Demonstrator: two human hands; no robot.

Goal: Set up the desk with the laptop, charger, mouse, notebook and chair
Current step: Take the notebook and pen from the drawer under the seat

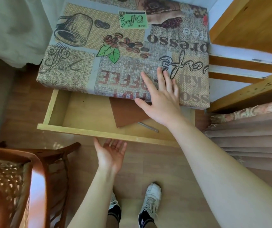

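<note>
Setup looks barely begun: the bench [125, 51] carries nothing, its drawer [76, 112] open on a brown notebook [125, 112]. Right hand [161, 99] reaches over it, grip spread; left hand [110, 153] spread, empty, under the drawer front; chair [24, 178] stands apart.

A single head-mounted wide-angle view looks steeply down from standing height, facing the desk [125, 51] from its front edge. The desk's top fills the upper centre; its open drawer [89, 116] sits mid-frame. Both forearms enter from the bottom edge, near the lens. The chair [33, 162] occupies the lower left corner. Lines bow toward the frame edges
</note>
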